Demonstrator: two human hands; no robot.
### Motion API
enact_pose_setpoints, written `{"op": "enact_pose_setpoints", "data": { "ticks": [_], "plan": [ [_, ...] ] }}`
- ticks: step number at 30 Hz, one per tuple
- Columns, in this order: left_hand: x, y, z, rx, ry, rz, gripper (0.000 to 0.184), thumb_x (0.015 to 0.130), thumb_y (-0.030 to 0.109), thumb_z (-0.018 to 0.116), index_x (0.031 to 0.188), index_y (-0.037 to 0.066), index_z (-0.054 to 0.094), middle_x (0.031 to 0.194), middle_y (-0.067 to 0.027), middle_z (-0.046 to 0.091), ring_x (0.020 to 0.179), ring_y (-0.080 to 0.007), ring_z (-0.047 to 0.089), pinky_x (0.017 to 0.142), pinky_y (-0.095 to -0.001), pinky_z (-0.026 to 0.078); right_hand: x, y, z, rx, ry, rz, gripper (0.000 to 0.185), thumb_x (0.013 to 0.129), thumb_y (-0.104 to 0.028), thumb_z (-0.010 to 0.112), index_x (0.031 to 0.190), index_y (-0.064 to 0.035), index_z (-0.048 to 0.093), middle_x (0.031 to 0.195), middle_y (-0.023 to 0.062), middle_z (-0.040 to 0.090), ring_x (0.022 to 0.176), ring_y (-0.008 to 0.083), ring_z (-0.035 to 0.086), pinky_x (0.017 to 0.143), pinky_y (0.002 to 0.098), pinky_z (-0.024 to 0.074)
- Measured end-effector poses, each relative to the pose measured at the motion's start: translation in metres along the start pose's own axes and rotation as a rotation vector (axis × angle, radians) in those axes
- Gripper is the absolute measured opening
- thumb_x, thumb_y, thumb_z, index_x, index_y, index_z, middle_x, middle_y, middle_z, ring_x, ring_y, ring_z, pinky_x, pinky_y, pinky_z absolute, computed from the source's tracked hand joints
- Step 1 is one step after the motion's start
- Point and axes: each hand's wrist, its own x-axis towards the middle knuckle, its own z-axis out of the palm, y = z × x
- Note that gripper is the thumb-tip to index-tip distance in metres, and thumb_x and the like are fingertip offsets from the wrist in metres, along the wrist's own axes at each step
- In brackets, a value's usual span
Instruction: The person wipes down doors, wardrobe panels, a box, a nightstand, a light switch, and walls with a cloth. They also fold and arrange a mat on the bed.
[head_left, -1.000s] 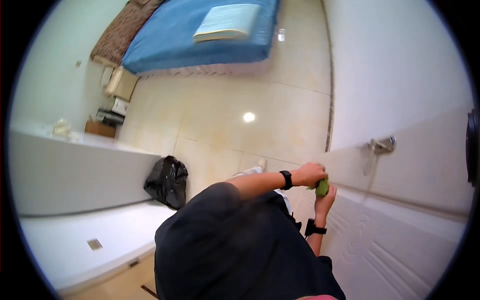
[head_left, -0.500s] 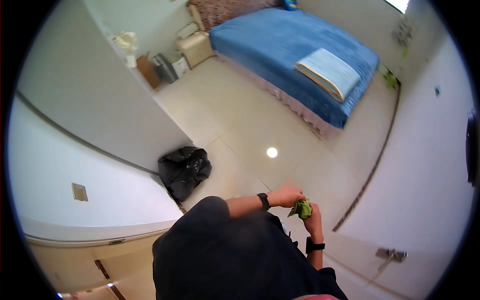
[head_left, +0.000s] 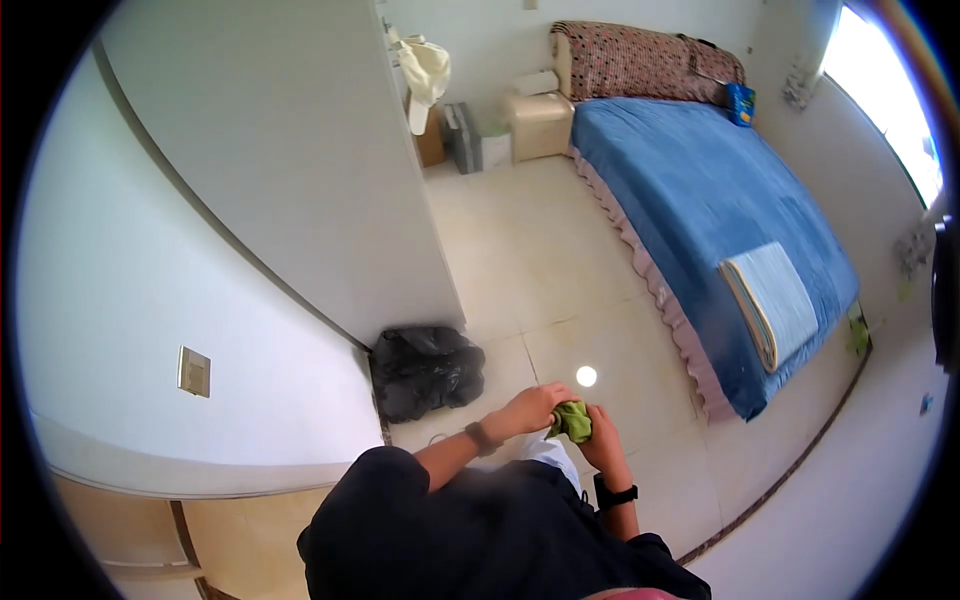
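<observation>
We stand in a bedroom with a glossy cream tiled floor (head_left: 560, 270), where a folded pale-blue quilt (head_left: 785, 300) lies near the foot of a blue-covered bed (head_left: 690, 190). Our left hand (head_left: 532, 408) and right hand (head_left: 602, 442) have their fingers clamped on a crumpled green cloth-like bundle (head_left: 573, 423), held between them above the floor; some fingertips are hidden. The bright window (head_left: 885, 95) is cut off at right. We cannot make out what the slumped black plastic bag (head_left: 425, 372) contains.
</observation>
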Motion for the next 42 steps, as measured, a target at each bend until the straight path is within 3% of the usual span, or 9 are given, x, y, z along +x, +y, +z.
{"op": "enact_pose_setpoints", "data": {
  "ticks": [5, 9, 15, 22, 23, 27, 34, 40, 42],
  "plan": [
    [0.055, -0.035, -0.039, -0.065, 0.048, -0.073, 0.047, 0.079, 0.004, 0.062, 0.126, 0.011, 0.058, 0.119, -0.0137, 0.06, 0.108, -0.0348, 0.058, 0.09, -0.04, 0.049, 0.103, 0.042, -0.022, 0.121, -0.086, -0.093, 0.054, 0.073, -0.009, 0.078, 0.123, -0.0058, 0.057, 0.116, 0.017, 0.061, 0.107, 0.0389, 0.058, 0.087, 0.0422, 0.0503],
    [0.097, -0.051, -0.092, 0.016, 0.088, -0.119, 0.05, 0.078, 0.003, 0.061, 0.127, 0.012, 0.058, 0.12, -0.0113, 0.06, 0.106, -0.0341, 0.059, 0.088, -0.04, 0.05, 0.185, 0.026, -0.036, 0.064, -0.248, -0.115, 0.056, 0.075, -0.011, 0.077, 0.126, -0.0055, 0.055, 0.122, 0.0182, 0.059, 0.113, 0.0395, 0.056, 0.091, 0.0433, 0.0489],
    [0.097, -0.071, -0.179, 0.102, 0.451, -0.213, 0.056, 0.076, -0.005, 0.056, 0.127, 0.017, 0.061, 0.129, -0.007, 0.058, 0.108, -0.0302, 0.06, 0.089, -0.0355, 0.052, 0.31, -0.03, -0.013, 0.143, -0.326, -0.486, 0.064, 0.079, -0.012, 0.077, 0.135, -0.0034, 0.047, 0.133, 0.0198, 0.052, 0.121, 0.0387, 0.052, 0.099, 0.043, 0.046],
    [0.063, -0.106, -0.276, 0.243, 0.93, -0.274, 0.058, 0.072, -0.008, 0.063, 0.126, 0.015, 0.063, 0.13, -0.0086, 0.059, 0.107, -0.0313, 0.063, 0.086, -0.034, 0.054, 0.427, -0.126, 0.055, 0.292, -0.421, -0.673, 0.071, 0.079, -0.008, 0.076, 0.141, -0.0021, 0.041, 0.14, 0.0219, 0.045, 0.127, 0.0405, 0.047, 0.103, 0.0429, 0.0437],
    [0.058, -0.114, -0.288, 0.251, 0.954, -0.292, 0.062, 0.069, -0.009, 0.065, 0.126, 0.015, 0.062, 0.137, -0.0064, 0.055, 0.115, -0.0301, 0.06, 0.088, -0.0356, 0.054, 0.441, -0.143, 0.063, 0.321, -0.416, -0.699, 0.07, 0.079, -0.005, 0.075, 0.141, -0.0026, 0.042, 0.141, 0.0214, 0.044, 0.127, 0.0401, 0.048, 0.103, 0.0419, 0.044],
    [0.054, -0.136, -0.341, 0.313, 1.184, -0.213, 0.066, 0.064, -0.014, 0.065, 0.123, 0.015, 0.064, 0.135, -0.0085, 0.056, 0.115, -0.0314, 0.06, 0.088, -0.0375, 0.054, 0.494, -0.209, 0.079, 0.314, -0.338, -0.839, 0.074, 0.072, -0.001, 0.077, 0.14, -0.0085, 0.048, 0.141, 0.0177, 0.043, 0.128, 0.0368, 0.047, 0.102, 0.0389, 0.0458],
    [0.079, -0.162, -0.419, 0.471, 1.369, 0.02, 0.067, 0.063, -0.016, 0.064, 0.123, 0.015, 0.064, 0.138, -0.0127, 0.054, 0.118, -0.0352, 0.057, 0.093, -0.0403, 0.052, 0.556, -0.271, 0.088, 0.307, 0.021, -1.059, 0.073, 0.065, 0.001, 0.08, 0.134, -0.0059, 0.056, 0.136, 0.0176, 0.048, 0.124, 0.0363, 0.05, 0.101, 0.042, 0.0451],
    [0.087, -0.207, -0.431, 0.555, 1.321, 0.055, 0.057, 0.064, -0.004, 0.075, 0.116, 0.019, 0.068, 0.127, -0.0086, 0.06, 0.097, -0.0292, 0.063, 0.078, -0.0362, 0.054, 0.588, -0.236, 0.133, 0.315, 0.196, -1.063, 0.053, 0.065, 0.005, 0.075, 0.116, -0.0043, 0.067, 0.118, 0.0141, 0.057, 0.107, 0.0329, 0.055, 0.09, 0.0386, 0.0471],
    [0.083, -0.219, -0.421, 0.546, 1.298, 0.017, 0.055, 0.064, -0.002, 0.076, 0.114, 0.02, 0.069, 0.125, -0.0076, 0.061, 0.092, -0.0281, 0.063, 0.076, -0.0359, 0.054, 0.59, -0.223, 0.14, 0.303, 0.133, -1.072, 0.051, 0.064, 0.006, 0.073, 0.114, -0.0046, 0.067, 0.115, 0.014, 0.057, 0.103, 0.0325, 0.055, 0.087, 0.0384, 0.0474]
  ]
}}
